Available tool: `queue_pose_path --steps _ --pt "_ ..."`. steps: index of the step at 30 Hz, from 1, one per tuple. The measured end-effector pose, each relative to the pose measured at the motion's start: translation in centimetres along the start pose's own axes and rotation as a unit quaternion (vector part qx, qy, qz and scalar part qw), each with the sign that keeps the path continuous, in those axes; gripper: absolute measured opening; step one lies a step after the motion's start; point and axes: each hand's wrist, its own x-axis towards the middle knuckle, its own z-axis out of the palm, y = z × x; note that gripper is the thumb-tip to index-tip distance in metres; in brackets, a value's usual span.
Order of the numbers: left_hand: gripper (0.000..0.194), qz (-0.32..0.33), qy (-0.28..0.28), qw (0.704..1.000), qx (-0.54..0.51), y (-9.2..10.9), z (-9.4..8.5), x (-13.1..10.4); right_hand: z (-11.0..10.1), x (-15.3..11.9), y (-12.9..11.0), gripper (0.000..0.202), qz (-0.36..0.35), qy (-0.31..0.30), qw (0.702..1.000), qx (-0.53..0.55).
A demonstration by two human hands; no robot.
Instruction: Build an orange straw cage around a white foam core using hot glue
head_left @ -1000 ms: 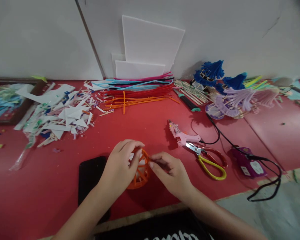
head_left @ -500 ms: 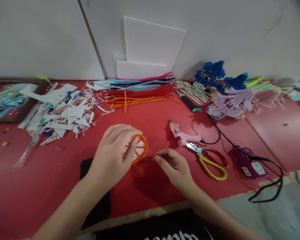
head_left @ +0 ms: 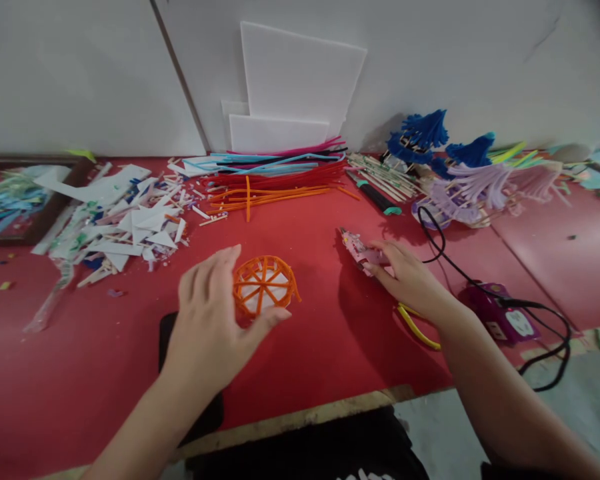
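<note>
On the red table lies a round orange wheel-like piece (head_left: 263, 287) with spokes over a white base; one orange end sticks out at its right. My left hand (head_left: 211, 317) curves around its left side, thumb and fingers spread apart, not gripping it. My right hand (head_left: 414, 285) has its fingers around the handle of a pink hot glue gun (head_left: 356, 249), whose nozzle points up and left. Beneath my right hand and forearm, the scissors are mostly hidden; part of a yellow handle (head_left: 417, 329) shows.
Paper scraps (head_left: 140, 227) pile up at left beside a brown tray (head_left: 40, 227). Coloured pipe cleaners (head_left: 280, 193), a cutter knife (head_left: 377, 196) and sticks lie at the back. Blue and lilac models (head_left: 480, 190) stand right. A purple power box (head_left: 503, 313) with black cord sits nearby. A black phone (head_left: 210, 413) lies under my left arm.
My right hand has moved right, from beside the orange piece onto the glue gun. My left hand has let go of the orange piece and opened, shifting slightly left.
</note>
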Motion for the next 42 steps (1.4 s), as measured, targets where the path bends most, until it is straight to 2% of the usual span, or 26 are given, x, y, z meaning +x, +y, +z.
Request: queue_pose_path --steps 1,2,4,6,7,8,9,11,14,17,20,23,25,27,29,30,31,32,33,36,38,40,42 --pt "0.095 0.007 -0.011 1.000 0.017 0.5 0.5 -0.2 0.1 0.2 0.2 0.040 0.006 0.020 1.000 -0.009" --pt "0.101 0.011 -0.021 0.999 0.029 0.9 1.0 -0.3 0.2 0.5 0.2 0.040 0.012 0.044 0.999 -0.020" --pt "0.098 0.007 -0.031 0.999 0.033 1.2 1.6 -0.4 0.5 1.0 -0.4 0.037 0.016 0.099 0.995 -0.029" --pt "0.090 0.010 -0.030 0.999 0.022 1.2 1.8 -0.3 0.9 1.2 -2.1 0.033 -0.004 0.120 0.993 0.015" --pt "0.087 0.015 -0.028 0.999 0.014 1.1 1.8 -0.3 1.2 1.2 -3.4 0.031 -0.025 0.107 0.992 0.069" --pt "0.086 0.020 -0.025 0.999 0.007 1.0 1.8 -0.2 1.6 1.0 -4.9 0.032 -0.049 0.058 0.987 0.140" --pt "0.085 0.022 -0.024 0.999 -0.001 0.9 1.7 -0.1 2.1 0.8 -6.4 0.031 -0.061 0.004 0.974 0.216" --pt "0.083 0.022 -0.020 0.999 -0.015 0.9 1.7 -0.1 3.0 0.4 -9.3 0.023 -0.044 -0.059 0.936 0.345" --pt "0.082 0.016 -0.009 0.999 -0.037 0.9 1.7 -0.1 4.1 0.1 -12.0 0.010 -0.017 -0.078 0.911 0.406" --pt "0.080 0.004 -0.003 0.998 -0.063 0.7 1.7 -0.1 4.5 0.2 -12.6 0.006 0.014 -0.069 0.890 0.451" --pt "0.079 -0.017 -0.013 0.995 -0.093 0.2 1.7 -0.1 4.4 0.7 -11.9 0.007 0.039 -0.061 0.863 0.500" --pt "0.077 -0.035 -0.037 0.989 -0.135 -0.6 1.7 -0.1 4.2 1.7 -11.2 0.015 0.074 -0.020 0.830 0.553" --pt "0.076 -0.030 -0.052 0.984 -0.165 -1.1 1.7 -0.1 3.7 2.4 -10.9 0.018 0.097 0.010 0.786 0.610" --pt "0.075 -0.016 -0.064 0.980 -0.185 -1.5 1.8 -0.1 3.1 3.1 -10.8 0.017 0.130 -0.002 0.698 0.704" --pt "0.075 -0.003 -0.073 0.979 -0.190 -1.9 1.9 -0.2 2.3 3.6 -10.8 0.017 0.161 -0.067 0.594 0.785" --pt "0.076 0.002 -0.077 0.979 -0.188 -2.1 1.9 -0.1 2.0 3.7 -10.8 0.016 0.166 -0.111 0.559 0.804" --pt "0.076 0.007 -0.078 0.979 -0.186 -2.2 1.8 -0.1 1.8 3.8 -10.7 0.016 0.161 -0.151 0.551 0.805" --pt "0.076 0.010 -0.079 0.980 -0.183 -2.3 1.8 -0.1 1.6 3.8 -10.7 0.017 0.149 -0.181 0.561 0.794" --pt "0.076 0.014 -0.080 0.980 -0.181 -2.3 1.7 0.0 1.6 3.8 -10.6 0.019 0.133 -0.198 0.587 0.774" --pt "0.076 0.021 -0.078 0.980 -0.181 -2.5 1.5 0.2 1.8 3.8 -10.7 0.024 0.094 -0.193 0.711 0.669" --pt "0.076 0.024 -0.076 0.980 -0.182 -2.5 1.3 0.3 2.1 3.7 -10.9 0.026 0.100 -0.177 0.767 0.609" --pt "0.074 0.028 -0.073 0.981 -0.180 -2.5 1.3 0.3 2.2 3.6 -11.3 0.031 0.128 -0.179 0.776 0.591" --pt "0.073 0.035 -0.070 0.982 -0.173 -2.4 1.4 0.3 2.2 3.5 -11.8 0.036 0.163 -0.198 0.748 0.612"
